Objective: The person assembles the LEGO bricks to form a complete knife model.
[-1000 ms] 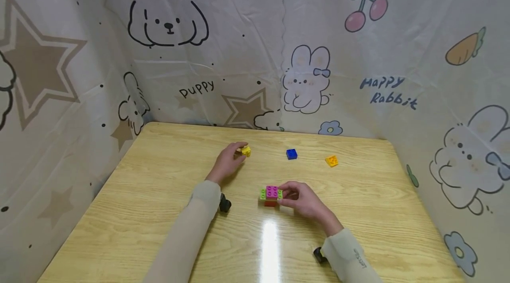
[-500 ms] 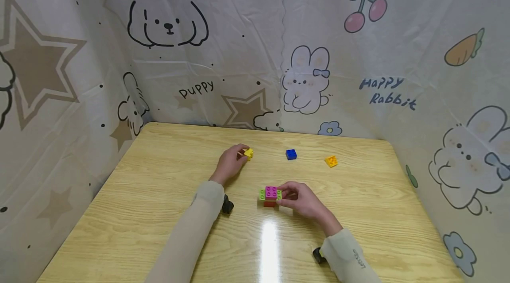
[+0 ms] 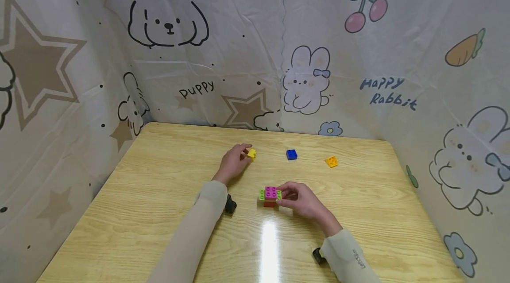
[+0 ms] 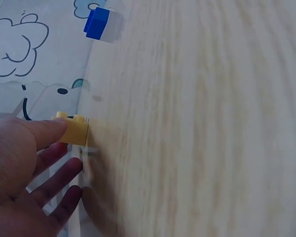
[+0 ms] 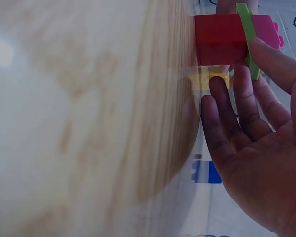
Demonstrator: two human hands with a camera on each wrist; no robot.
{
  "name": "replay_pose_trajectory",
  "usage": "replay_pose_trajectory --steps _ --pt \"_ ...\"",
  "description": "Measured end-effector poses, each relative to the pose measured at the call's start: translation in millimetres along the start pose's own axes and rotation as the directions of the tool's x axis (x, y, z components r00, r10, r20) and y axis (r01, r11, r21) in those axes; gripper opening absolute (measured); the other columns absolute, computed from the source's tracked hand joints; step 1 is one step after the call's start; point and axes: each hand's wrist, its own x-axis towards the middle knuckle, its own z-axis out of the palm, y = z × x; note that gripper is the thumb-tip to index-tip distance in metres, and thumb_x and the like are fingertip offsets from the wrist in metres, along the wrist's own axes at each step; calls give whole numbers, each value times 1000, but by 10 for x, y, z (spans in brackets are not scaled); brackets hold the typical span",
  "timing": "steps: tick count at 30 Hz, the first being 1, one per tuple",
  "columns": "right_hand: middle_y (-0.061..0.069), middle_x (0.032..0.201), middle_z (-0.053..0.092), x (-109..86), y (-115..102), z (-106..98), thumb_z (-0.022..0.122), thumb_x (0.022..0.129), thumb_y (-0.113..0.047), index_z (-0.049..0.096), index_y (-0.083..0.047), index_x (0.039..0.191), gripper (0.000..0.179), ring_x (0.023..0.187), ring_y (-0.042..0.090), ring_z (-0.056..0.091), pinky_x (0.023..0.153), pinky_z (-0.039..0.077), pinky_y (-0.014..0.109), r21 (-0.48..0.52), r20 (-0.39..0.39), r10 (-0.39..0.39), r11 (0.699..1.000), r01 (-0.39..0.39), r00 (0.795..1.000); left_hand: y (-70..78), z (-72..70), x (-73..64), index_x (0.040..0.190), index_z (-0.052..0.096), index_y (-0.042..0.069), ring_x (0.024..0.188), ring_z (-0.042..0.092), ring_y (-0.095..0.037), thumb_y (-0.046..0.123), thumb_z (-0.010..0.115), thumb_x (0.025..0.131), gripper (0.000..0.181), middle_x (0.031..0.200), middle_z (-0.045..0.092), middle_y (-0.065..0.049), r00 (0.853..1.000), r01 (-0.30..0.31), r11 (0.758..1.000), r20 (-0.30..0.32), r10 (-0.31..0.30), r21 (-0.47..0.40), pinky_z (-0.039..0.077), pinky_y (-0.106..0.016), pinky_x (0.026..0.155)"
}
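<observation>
At the back middle of the table, my left hand pinches a small yellow toy brick between thumb and index finger, the other fingers spread apart. Nearer to me stands a stack: a red brick at the bottom, a lime green plate across it, and a pink brick on top. The green plate juts out on both sides. My right hand holds the plate's right end between thumb and fingers. Its lower fingers are loosely bent beside the stack in the right wrist view.
A blue brick lies on the table to the right of the yellow one. Further right is an orange brick. Printed cloth hangs behind the wooden table and along both sides.
My left hand has shifted a little to the right and slightly nearer, carrying the yellow brick along. The right hand and the stack stay in place.
</observation>
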Motion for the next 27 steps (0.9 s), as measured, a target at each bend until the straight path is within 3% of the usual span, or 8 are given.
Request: replay_pose_trajectory --steps 9,19,27 --pt "4 106 68 1 -39 6 76 96 -19 71 -11 126 31 100 17 65 95 58 39 -3 -4 10 1000 -10 1000 4 13 51 136 63 12 108 64 -27 20 72 99 39 125 66 -10 1000 20 999 15 -20 25 53 -45 98" --pt "3 105 68 7 -34 14 76 96 -19 71 -11 126 31 99 17 64 93 58 38 6 6 6 1000 -6 1000 -4 -46 -55 128 62 9 112 65 -28 23 74 98 35 129 65 -11 999 33 999 21 -32 -25 53 -46 100" --pt "4 106 68 6 -51 -1 76 96 -19 70 -11 126 32 100 17 65 94 57 38 4 1 24 1000 -24 1000 -4 -60 -161 128 57 10 111 67 -27 19 72 99 34 125 66 -11 999 30 982 45 -22 -184 56 -44 100"
